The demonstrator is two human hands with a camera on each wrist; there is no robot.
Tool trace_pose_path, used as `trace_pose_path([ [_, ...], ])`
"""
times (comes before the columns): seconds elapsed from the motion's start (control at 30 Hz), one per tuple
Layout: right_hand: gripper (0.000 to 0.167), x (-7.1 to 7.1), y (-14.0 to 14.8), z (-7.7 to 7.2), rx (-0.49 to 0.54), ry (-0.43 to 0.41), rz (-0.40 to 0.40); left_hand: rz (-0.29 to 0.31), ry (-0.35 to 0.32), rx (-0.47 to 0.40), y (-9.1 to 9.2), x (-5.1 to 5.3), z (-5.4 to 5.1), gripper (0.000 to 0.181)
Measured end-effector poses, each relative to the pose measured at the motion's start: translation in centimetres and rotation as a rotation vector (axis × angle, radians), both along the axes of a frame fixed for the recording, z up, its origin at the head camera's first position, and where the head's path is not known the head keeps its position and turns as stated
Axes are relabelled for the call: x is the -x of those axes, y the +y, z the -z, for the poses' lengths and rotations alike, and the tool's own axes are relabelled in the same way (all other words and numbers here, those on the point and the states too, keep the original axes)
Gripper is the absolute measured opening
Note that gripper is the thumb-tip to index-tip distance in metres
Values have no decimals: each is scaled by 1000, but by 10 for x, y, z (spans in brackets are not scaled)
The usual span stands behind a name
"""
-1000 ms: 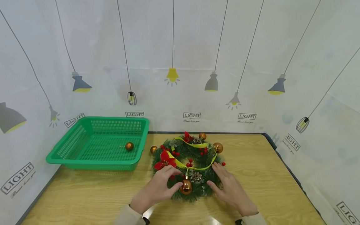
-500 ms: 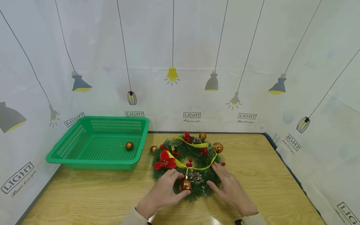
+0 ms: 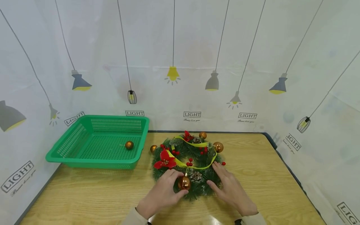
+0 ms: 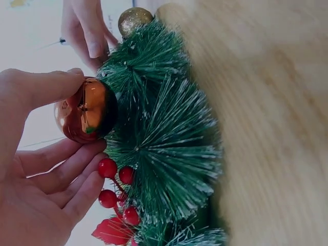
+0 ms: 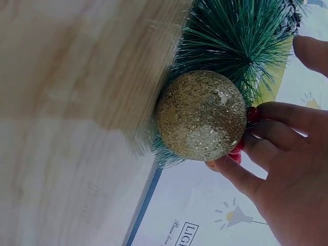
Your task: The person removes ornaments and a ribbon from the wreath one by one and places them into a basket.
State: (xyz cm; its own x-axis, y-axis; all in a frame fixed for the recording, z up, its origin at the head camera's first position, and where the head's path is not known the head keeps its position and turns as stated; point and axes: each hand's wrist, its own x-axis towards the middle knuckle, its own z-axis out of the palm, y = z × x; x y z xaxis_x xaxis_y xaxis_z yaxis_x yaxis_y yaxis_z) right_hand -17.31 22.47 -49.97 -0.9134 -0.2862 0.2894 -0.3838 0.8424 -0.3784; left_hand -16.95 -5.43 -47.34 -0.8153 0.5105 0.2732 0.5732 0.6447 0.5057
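A green Christmas wreath (image 3: 200, 188) lies on the wooden table, trimmed with a red poinsettia (image 3: 165, 160), berries, pine cones and a yellow-green ribbon (image 3: 201, 168). My left hand (image 3: 166, 190) holds a shiny copper bauble (image 3: 184, 183) between thumb and fingers at the wreath's near side. In the left wrist view its lower fingertips lie beside red berries (image 4: 107, 168). On the wreath's right side rests my right hand (image 3: 232, 189), thumb and fingers spread apart. In the right wrist view, its fingers reach behind a gold glitter ball (image 5: 201, 115), close to red berries.
A green plastic basket (image 3: 92, 163) stands at the back left with one gold ball (image 3: 129, 145) inside. Gold balls (image 3: 218, 147) stick out around the wreath's edge. A fabric backdrop (image 3: 180, 37) printed with lamps rises behind the table.
My left hand has moved right and closed its thumb and fingers around the copper bauble, which has shifted slightly left and up. My right hand has stayed in place on the wreath.
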Motion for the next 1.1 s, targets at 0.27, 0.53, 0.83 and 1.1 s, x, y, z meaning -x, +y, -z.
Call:
trace_pose_path([
  [0.27, 71, -1, 1, 0, 12, -15, 2, 7, -3, -40, -2, 4, -7, 44],
  [0.53, 73, 0, 3, 0, 8, -39, 10, 0, 10, -56, 0, 10, -10, 44],
  [0.83, 72, -1, 4, -1, 11, -15, 6, -23, -21, -65, 3, 17, -12, 44],
  [1.1, 71, -1, 3, -2, 17, -1, -3, -27, -29, -65, 3, 26, -18, 45],
])
